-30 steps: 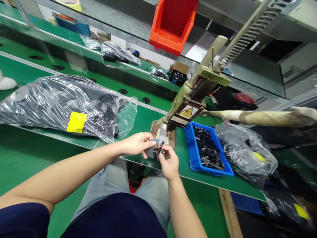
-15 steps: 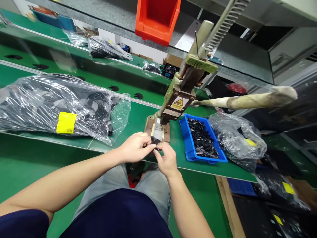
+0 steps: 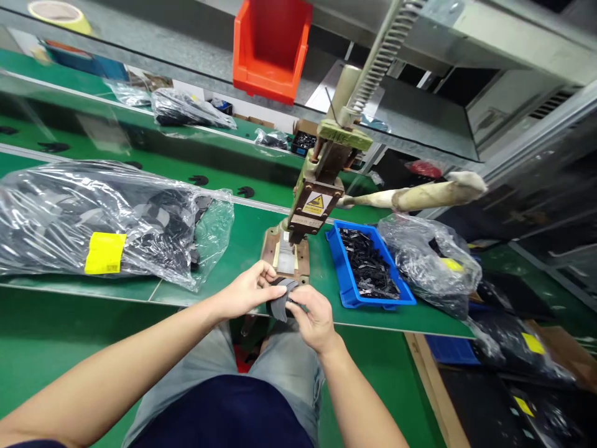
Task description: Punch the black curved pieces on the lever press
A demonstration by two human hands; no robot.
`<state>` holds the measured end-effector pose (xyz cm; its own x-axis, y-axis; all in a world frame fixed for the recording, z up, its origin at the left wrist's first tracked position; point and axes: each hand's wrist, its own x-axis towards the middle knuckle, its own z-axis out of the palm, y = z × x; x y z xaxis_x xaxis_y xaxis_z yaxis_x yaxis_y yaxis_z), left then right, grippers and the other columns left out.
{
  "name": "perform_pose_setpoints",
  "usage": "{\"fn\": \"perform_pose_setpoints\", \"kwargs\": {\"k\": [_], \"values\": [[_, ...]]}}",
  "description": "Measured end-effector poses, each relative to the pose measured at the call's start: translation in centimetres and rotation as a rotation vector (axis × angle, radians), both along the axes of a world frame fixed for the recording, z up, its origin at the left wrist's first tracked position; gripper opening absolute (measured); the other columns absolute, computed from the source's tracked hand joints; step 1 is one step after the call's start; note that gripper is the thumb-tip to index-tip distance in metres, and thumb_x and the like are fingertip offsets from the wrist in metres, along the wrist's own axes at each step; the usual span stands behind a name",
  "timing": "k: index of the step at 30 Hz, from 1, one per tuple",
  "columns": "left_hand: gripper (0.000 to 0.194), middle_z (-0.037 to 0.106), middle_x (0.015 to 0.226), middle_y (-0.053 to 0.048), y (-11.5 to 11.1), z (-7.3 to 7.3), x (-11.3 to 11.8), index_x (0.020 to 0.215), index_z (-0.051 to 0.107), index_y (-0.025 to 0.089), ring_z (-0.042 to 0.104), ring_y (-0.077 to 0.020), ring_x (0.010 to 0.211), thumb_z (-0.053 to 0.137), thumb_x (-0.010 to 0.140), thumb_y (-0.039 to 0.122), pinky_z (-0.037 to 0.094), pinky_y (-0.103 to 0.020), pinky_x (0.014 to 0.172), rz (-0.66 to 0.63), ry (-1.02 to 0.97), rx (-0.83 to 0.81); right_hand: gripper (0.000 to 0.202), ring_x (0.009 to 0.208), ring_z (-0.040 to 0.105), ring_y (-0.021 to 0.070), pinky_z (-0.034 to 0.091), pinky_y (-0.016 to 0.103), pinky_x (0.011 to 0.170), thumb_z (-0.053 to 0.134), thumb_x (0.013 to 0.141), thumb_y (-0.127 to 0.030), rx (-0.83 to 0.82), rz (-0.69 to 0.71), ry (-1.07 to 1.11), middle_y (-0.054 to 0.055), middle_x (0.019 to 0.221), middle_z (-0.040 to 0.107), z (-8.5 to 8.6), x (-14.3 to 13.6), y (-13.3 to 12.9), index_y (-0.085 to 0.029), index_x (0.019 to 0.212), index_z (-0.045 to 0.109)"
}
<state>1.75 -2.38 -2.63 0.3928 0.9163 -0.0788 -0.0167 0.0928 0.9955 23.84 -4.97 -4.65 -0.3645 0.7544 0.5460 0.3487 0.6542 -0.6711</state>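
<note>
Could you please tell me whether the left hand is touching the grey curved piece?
Touching: the head view shows the thumb of the left hand lying across the upper part of the grey curved piece.

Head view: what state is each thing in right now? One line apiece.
Left hand: fingers closed on the curved gray piece
Right hand: fingertips closed at its other side
Curved gray piece: held between both hands
Press lever: sticking out, no hand on it
Blue tray: open, filled with black parts
Left plastic bag: filled with dark pieces; cannot tell if sealed
</note>
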Motion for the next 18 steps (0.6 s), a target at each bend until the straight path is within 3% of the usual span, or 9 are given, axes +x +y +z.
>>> {"fn": "perform_pose_setpoints", "kwargs": {"k": [3,5,9,12,18], "values": [[0.056,0.063,0.082,0.001,-0.4,-0.9,0.1,0.099,0.060,0.019,0.058,-0.0126,0.067,0.081,0.079,0.066,0.049,-0.025,0.061,-0.195,-0.121,-0.230,0.012,0.087,0.068,0.0181,0.057,0.035,0.080,0.061,0.099,-0.029,-0.085,0.004,0.026,0.006,0.094,0.074,0.4,0.3,-0.4,-0.025,0.103,0.071],[0.055,0.063,0.080,0.000,-0.7,-1.7,0.0,0.098,0.062,0.019,0.059,-0.0131,0.063,0.080,0.079,0.068,0.051,-0.027,0.057,-0.257,-0.122,-0.280,0.014,0.086,0.068,0.0171,0.056,0.034,0.081,0.060,0.100,-0.031,-0.161,-0.017,0.049,0.005,0.092,0.073,0.3,0.2,-0.9,-0.024,0.101,0.072],[0.045,0.062,0.078,0.003,-0.9,-2.3,-0.4,0.098,0.065,0.022,0.057,-0.0115,0.059,0.080,0.084,0.062,0.051,-0.025,0.056,-0.205,-0.047,-0.195,0.016,0.087,0.067,0.0164,0.054,0.032,0.084,0.063,0.097,-0.036,-0.303,-0.082,0.129,0.003,0.093,0.073,-0.4,-0.4,-1.7,-0.023,0.099,0.072],[0.038,0.063,0.074,0.003,-0.7,-2.2,-0.3,0.091,0.064,0.023,0.058,-0.0125,0.058,0.078,0.086,0.058,0.050,-0.026,0.056,-0.183,-0.015,-0.153,0.018,0.080,0.064,0.0138,0.053,0.028,0.076,0.065,0.094,-0.038,-0.396,-0.128,0.212,0.001,0.091,0.072,-0.8,-0.7,-1.7,-0.022,0.102,0.071],[0.038,0.063,0.076,0.002,-0.9,-2.4,0.6,0.091,0.065,0.023,0.059,-0.0148,0.060,0.078,0.085,0.059,0.052,-0.030,0.058,-0.142,0.052,-0.099,0.018,0.075,0.060,0.0121,0.049,0.026,0.071,0.066,0.092,-0.039,-0.516,-0.147,0.302,-0.001,0.086,0.067,-1.1,-0.2,-1.7,-0.021,0.096,0.067]]}}
